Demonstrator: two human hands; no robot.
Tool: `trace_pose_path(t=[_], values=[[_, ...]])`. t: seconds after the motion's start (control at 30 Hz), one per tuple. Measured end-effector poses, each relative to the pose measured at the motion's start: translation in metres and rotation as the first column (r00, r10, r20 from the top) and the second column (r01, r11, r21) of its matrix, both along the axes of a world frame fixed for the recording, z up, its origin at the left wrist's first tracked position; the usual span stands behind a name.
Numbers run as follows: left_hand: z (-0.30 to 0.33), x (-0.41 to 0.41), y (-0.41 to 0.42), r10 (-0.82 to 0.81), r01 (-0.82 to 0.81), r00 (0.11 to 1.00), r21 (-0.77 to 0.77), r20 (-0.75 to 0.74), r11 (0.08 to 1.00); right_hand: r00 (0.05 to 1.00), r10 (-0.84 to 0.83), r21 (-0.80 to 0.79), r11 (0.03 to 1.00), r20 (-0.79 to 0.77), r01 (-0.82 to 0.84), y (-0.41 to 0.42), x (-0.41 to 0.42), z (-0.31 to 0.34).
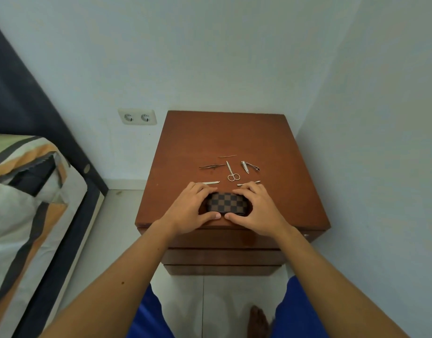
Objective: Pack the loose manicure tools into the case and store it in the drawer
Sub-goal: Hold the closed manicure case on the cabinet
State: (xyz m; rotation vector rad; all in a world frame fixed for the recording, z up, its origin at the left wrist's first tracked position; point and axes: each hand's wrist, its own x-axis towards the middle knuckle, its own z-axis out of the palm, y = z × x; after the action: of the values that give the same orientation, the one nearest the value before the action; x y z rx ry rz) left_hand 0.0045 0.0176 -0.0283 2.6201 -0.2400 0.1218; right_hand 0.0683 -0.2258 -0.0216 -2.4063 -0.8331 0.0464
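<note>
Both hands, left hand [190, 211] and right hand [256, 211], are gripping the closed case [227, 203] at the nightstand [234, 137] front edge, probably prying it open; tools [232, 172] lying loose behind, packing next.

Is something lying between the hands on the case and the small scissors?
Nothing visible. Both hands, left hand and right hand, hold the case; only bare wood separates it from the scissors.
</note>
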Motion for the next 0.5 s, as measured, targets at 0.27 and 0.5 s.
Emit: trace_pose_path(t=[0.27, 0.5], values=[[-0.01, -0.003, -0.001, -0.031, 0.032, 0.996, -0.011, 0.084, 0.999, 1.0, 0.01, 0.022, 1.0, -0.019, -0.009, 0.001, 0.002, -0.003], [-0.012, -0.004, -0.006, -0.047, 0.038, 0.993, 0.088, 0.11, 0.995, 0.999, 0.007, 0.06, 0.998, -0.039, -0.004, 0.002, 0.002, -0.006]])
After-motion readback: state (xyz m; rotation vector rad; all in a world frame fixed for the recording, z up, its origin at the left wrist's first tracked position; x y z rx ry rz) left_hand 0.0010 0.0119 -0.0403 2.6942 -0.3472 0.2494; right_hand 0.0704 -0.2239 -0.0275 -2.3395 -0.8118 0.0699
